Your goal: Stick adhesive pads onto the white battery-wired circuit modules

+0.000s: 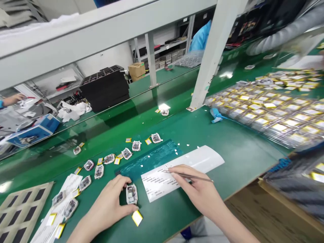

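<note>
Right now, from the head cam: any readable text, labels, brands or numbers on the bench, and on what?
Nothing can be quoted from this view.
White printed sheet under the tweezers: several lines of print, too small to read.
Labels on the flat pouch cells in the tray: too blurred to read.
Blue box at the far left: print too blurred to read.

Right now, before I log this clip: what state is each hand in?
Left hand: closed on a small circuit module.
Right hand: closed, holding slim metal tweezers.
</note>
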`<state>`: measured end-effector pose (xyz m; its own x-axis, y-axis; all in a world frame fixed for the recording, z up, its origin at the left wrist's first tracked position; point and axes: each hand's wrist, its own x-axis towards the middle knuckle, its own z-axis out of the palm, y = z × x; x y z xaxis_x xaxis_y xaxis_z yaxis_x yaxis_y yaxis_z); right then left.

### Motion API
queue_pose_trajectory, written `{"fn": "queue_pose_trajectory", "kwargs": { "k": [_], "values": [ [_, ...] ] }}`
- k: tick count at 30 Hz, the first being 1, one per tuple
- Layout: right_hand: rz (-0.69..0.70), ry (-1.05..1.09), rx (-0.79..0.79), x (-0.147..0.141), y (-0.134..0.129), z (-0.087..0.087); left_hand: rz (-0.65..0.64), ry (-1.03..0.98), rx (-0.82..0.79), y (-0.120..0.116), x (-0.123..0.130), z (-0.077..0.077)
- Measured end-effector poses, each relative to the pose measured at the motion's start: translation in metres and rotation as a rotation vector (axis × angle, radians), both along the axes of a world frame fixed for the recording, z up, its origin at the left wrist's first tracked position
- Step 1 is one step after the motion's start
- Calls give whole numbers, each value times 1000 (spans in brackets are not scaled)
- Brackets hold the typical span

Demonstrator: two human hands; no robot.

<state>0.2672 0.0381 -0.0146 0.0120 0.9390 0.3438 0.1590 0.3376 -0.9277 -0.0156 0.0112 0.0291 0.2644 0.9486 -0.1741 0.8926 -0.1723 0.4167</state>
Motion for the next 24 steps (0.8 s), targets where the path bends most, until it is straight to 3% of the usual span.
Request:
{"fn": "queue_pose_trajectory", "kwargs": {
  "k": [3, 6, 11, 17, 24],
  "values": [
    [-5, -89, -96, 15, 6, 5, -118, -13, 135, -1, -3, -7],
    [45, -156, -144, 30, 23, 16, -293, -20, 300, 1, 11, -12],
    [226, -168, -274, 41, 56, 30, -509, -12, 296, 19, 53, -10],
    [256, -178, -316, 38, 64, 25, -542, 92, 280, 38, 92, -15],
    [201, -126, -319, 29, 57, 16, -505, 140, 315, 36, 95, -19]
  ]
}}
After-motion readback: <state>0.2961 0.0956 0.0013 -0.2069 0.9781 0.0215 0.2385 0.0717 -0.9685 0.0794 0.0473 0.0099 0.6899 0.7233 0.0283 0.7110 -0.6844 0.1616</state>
